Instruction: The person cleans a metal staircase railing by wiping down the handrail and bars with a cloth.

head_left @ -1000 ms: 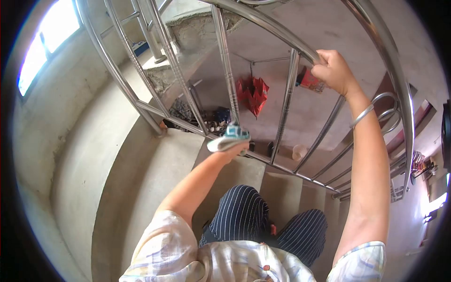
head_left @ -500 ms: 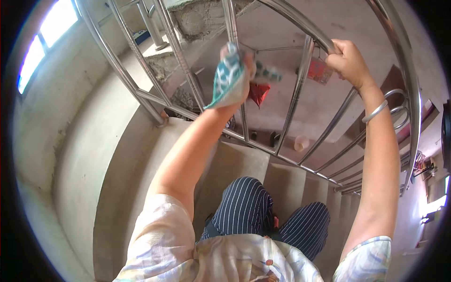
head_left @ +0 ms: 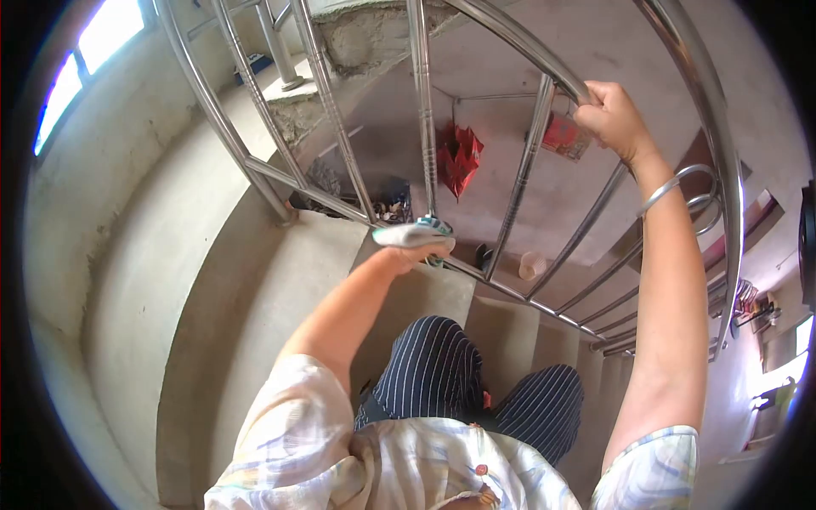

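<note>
My left hand (head_left: pixel 429 249) is closed around a teal and white cloth (head_left: pixel 406 235), low on a steel baluster (head_left: pixel 422 110) where it meets the bottom rail (head_left: pixel 476 272). The cloth drapes over the back of the hand and partly hides the fingers. Higher up and to the right, my right hand (head_left: pixel 614 121) grips the steel handrail (head_left: pixel 527 51) with its fingers wrapped round it. A silver bangle (head_left: pixel 663 195) sits on that forearm.
Concrete steps (head_left: pixel 297 263) descend to the right beneath my knees. Past the railing, a folded red umbrella (head_left: pixel 460 161) hangs by the wall, with a red printed bag (head_left: pixel 565 136) near it. A pale bucket (head_left: pixel 532 266) stands far below. A plaster wall (head_left: pixel 76 238) rises at left.
My left hand has slid down the baluster with the cloth, from its upper part to the bottom rail. The right hand keeps its grip on the handrail. The view has shifted slightly.
</note>
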### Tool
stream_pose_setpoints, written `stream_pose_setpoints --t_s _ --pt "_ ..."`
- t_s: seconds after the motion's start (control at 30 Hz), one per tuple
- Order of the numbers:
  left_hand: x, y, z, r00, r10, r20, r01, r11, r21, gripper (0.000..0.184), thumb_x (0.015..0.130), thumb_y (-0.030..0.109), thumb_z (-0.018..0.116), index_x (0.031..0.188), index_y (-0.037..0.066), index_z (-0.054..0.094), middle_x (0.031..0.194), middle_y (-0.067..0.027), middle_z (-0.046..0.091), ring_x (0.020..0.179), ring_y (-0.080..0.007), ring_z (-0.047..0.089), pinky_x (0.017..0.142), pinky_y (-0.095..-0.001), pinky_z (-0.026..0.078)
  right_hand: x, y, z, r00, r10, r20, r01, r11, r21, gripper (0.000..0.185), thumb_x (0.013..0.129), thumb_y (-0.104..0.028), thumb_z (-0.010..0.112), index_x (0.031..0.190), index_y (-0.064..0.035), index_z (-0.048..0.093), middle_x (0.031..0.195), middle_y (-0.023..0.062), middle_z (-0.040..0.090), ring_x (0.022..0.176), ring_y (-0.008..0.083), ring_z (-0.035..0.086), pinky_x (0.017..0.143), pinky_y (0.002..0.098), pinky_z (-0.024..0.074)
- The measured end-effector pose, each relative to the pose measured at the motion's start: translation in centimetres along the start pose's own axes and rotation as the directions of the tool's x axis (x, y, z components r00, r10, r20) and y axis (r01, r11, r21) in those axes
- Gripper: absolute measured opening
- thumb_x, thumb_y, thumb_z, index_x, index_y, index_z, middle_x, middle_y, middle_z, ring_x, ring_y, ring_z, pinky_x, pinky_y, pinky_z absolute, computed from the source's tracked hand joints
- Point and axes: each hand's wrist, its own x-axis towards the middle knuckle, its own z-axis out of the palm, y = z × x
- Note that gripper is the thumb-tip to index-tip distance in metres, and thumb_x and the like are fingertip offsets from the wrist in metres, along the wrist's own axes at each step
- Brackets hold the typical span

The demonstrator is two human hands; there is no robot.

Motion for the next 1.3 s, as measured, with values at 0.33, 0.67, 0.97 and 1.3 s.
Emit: stream_pose_setpoints --t_s 0.33,0.67,0.97,1.3 --pt "2.6 14.9 -10.9 0.54 0.564 -0.625 -0.627 0.765 0.148 0.034 0.067 0.021 0.062 0.094 0.002 0.057 0.077 -0.008 0.061 0.069 -0.0142 0.057 0.062 -0.0296 0.046 0.4 0.9 0.1 0.999 -0.02 -0.025 0.018 0.998 -0.068 0.026 0.06 -0.02 0.052 0.058 0.001 0.038 0.05 0.0068 0.031 0.05 0.0154 0.03 0.046 0.0299 0.0312" --pt "5.6 3.0 -0.4 0.731 0.142 -0.668 -0.363 0.909 -0.203 0.032 0.066 0.005 0.06 0.096 0.006 0.05 0.075 -0.0023 0.056 0.066 -0.0108 0.052 0.058 -0.0257 0.043 0.0 0.5 -0.1 1.0 0.007 0.016 -0.007 1.0 -0.023 0.025 0.061 -0.02 0.052 0.057 -0.0011 0.037 0.049 0.0015 0.03 0.047 0.0096 0.029 0.043 0.0269 0.0276" --pt "3.3 -1.9 3.4 0.84 -0.225 -0.494 0.082 0.952 -0.294 0.06 0.066 -0.009 0.043 0.123 0.008 0.037 0.108 -0.0083 0.05 0.096 -0.018 0.048 0.078 -0.0261 0.038 -0.3 -0.3 -0.2 0.999 -0.027 0.035 0.025 0.998 0.051 0.022 0.062 -0.019 0.051 0.057 -0.0026 0.038 0.05 -0.0011 0.032 0.048 0.0082 0.03 0.043 0.0262 0.027" --pt "-4.1 15.6 -12.5 0.358 0.492 -0.794 -0.801 0.598 0.01 0.034 0.068 -0.014 0.045 0.096 0.001 0.057 0.083 -0.0062 0.06 0.076 -0.0147 0.056 0.063 -0.0236 0.046 -0.3 -0.1 0.0 1.0 0.0 -0.013 0.0 1.0 -0.003 0.019 0.059 -0.012 0.05 0.056 -0.002 0.034 0.051 0.0013 0.025 0.051 0.0103 0.025 0.044 0.0283 0.0259"
